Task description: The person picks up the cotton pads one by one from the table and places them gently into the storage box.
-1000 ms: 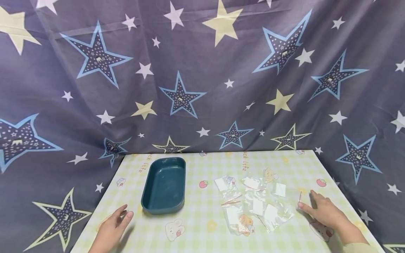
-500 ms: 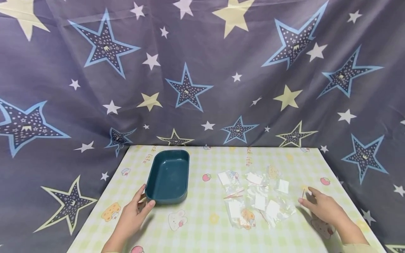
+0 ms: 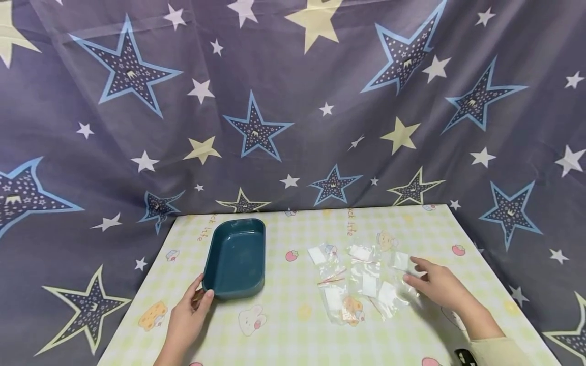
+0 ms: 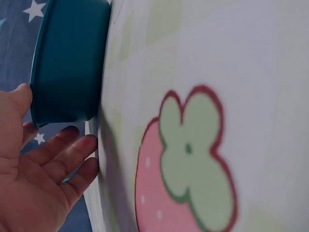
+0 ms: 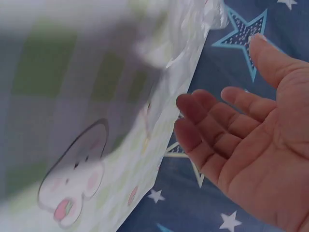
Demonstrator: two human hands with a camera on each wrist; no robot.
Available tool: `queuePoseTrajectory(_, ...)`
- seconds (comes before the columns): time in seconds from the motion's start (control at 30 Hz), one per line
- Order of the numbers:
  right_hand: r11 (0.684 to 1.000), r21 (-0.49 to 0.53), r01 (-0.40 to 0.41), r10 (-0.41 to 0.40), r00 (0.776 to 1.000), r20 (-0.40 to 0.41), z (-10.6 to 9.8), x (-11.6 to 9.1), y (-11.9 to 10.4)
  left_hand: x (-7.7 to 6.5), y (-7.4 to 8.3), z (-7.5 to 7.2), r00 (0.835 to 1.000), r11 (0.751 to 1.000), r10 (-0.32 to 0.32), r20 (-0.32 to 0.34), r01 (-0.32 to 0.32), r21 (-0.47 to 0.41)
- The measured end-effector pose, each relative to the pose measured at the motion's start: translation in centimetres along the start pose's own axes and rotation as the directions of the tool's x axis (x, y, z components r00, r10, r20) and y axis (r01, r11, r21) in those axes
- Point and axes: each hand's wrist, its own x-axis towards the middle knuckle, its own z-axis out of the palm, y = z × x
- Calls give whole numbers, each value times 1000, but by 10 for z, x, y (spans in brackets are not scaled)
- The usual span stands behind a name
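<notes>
A dark teal rectangular tray stands at the left of the table. My left hand is at its near left corner, the thumb right at the rim and the other fingers relaxed beside the wall. The left wrist view shows this hand with its palm bare under the tray's end. Several clear zip bags with white labels and red seal lines lie in a loose group on the right. Over their right edge hovers my right hand, thumb and fingers apart. Nothing is in the right hand in its wrist view.
A green-and-white checked cloth with cartoon prints covers the table. Behind it hangs a dark curtain with stars. A small black object shows beside the right sleeve.
My left hand has moved forward to the tray's corner. My right hand has shifted left, over the rightmost bags. The head view has also shifted a little.
</notes>
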Motion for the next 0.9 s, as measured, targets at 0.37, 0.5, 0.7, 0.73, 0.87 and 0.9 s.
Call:
queuePoseTrajectory(0.37, 996, 38, 83, -86, 994, 72, 26, 16, -32, 2, 6, -1, 999, 998, -53, 2, 53, -13)
queuePoseTrajectory(0.5, 986, 11, 169, -170, 984, 55, 40, 19, -47, 1, 7, -2, 998, 997, -68, 2, 68, -21)
queuePoseTrajectory(0.7, 920, -154, 361, -366, 931, -6, 64, 19, -67, 2, 7, -3, 996, 996, -91, 18, 92, -24)
queuePoseTrajectory(0.73, 907, -169, 386, -392, 920, -6, 68, 19, -70, 2, 6, -3, 995, 995, -93, 21, 93, -24)
queuePoseTrajectory(0.87, 877, -157, 453, -453, 891, 39, 80, 19, -78, 3, 4, -1, 996, 996, -87, 30, 88, -33)
queuePoseTrajectory(0.9, 877, -149, 458, -455, 889, 55, 83, 19, -79, 3, 3, 0, 996, 996, -86, 32, 87, -36)
